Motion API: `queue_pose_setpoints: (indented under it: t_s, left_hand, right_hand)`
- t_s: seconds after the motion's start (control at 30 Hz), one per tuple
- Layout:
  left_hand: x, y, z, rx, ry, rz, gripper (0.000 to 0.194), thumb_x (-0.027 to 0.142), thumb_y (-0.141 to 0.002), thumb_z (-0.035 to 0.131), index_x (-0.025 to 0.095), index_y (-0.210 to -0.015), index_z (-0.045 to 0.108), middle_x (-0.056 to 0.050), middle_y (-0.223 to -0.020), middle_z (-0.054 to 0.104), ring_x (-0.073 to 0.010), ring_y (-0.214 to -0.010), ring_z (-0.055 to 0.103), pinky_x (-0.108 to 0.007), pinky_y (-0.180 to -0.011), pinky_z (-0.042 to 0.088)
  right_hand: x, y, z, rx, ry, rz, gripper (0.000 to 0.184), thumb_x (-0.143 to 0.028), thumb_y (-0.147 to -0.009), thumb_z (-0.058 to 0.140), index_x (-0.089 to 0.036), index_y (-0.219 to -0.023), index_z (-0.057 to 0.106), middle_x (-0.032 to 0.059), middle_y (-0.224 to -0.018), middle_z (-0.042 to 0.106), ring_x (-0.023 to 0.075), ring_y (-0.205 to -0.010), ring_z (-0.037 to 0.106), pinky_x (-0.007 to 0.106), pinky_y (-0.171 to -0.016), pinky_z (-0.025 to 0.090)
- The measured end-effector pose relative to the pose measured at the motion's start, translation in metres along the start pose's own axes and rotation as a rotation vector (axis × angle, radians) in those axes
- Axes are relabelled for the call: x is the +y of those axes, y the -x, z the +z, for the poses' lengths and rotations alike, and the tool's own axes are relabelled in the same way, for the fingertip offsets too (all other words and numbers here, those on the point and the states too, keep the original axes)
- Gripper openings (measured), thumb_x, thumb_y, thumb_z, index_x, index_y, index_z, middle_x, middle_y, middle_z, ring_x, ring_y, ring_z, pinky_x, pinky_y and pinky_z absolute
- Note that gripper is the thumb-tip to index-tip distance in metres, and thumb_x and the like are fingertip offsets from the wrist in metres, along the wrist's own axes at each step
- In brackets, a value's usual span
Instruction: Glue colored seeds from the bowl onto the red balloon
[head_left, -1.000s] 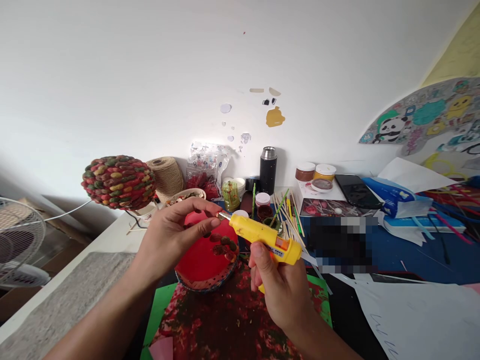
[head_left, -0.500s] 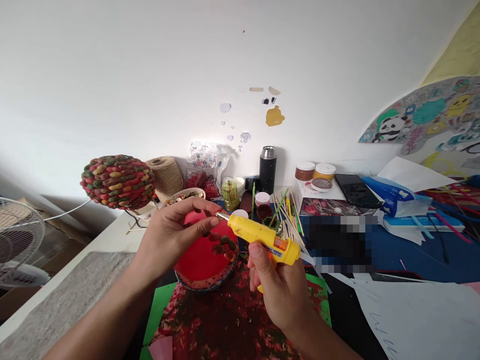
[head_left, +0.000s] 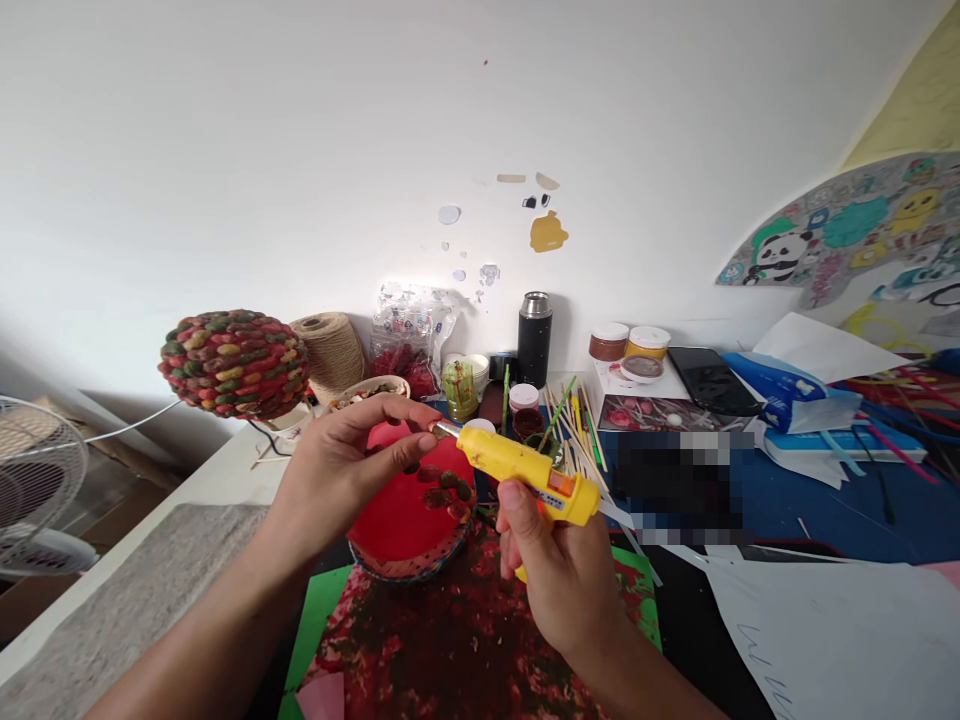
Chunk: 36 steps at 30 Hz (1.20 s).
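Observation:
My right hand [head_left: 562, 560] grips a yellow hot glue gun [head_left: 517, 460] with its metal nozzle pointing left and slightly up. Thumb and forefinger of my left hand [head_left: 337, 470] pinch a small brownish piece [head_left: 436, 430] right at the nozzle tip; my fingers mostly hide it. Below both hands sits a red round bowl-like form [head_left: 390, 525] with a dark patterned rim. Several painted oval pieces [head_left: 448, 492] in dark red and green lie along its right side. Under it is a green board [head_left: 309, 620], its middle smeared with dark red paint.
A dome covered in painted ovals [head_left: 234, 362] stands at left, near a twine spool [head_left: 330, 352] and a fan [head_left: 37, 480]. At the back are a black flask [head_left: 535, 340], paint jars [head_left: 609, 342], wooden sticks [head_left: 574, 435] and a phone [head_left: 712, 380]. Paper [head_left: 847, 640] lies at right.
The glue gun's nozzle has shifted very slightly against the piece in my left fingers. Both hands otherwise keep their places and hold.

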<state>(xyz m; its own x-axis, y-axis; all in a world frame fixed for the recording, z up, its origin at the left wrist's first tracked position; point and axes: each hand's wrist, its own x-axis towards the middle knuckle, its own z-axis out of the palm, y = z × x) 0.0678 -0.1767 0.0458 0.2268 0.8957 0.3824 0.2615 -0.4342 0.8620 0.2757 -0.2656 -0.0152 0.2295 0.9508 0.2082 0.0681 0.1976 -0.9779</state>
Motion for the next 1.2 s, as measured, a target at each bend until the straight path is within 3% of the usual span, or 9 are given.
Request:
queue_pose_setpoints:
  t_s: [1.2]
  left_hand:
    - [0.0019, -0.0012, -0.0039, 0.04, -0.014, 0.037, 0.013, 0.042, -0.091, 0.099, 0.033, -0.099, 0.094, -0.002, -0.109, 0.09, -0.0227, -0.103, 0.084, -0.027, -0.086, 0.067]
  right_hand:
    - [0.004, -0.0031, 0.0012, 0.025, 0.021, 0.062, 0.086, -0.108, -0.092, 0.055, -0.026, -0.065, 0.063, -0.0012, -0.043, 0.054, 0.0179, -0.04, 0.06, 0.029, -0.047, 0.046]
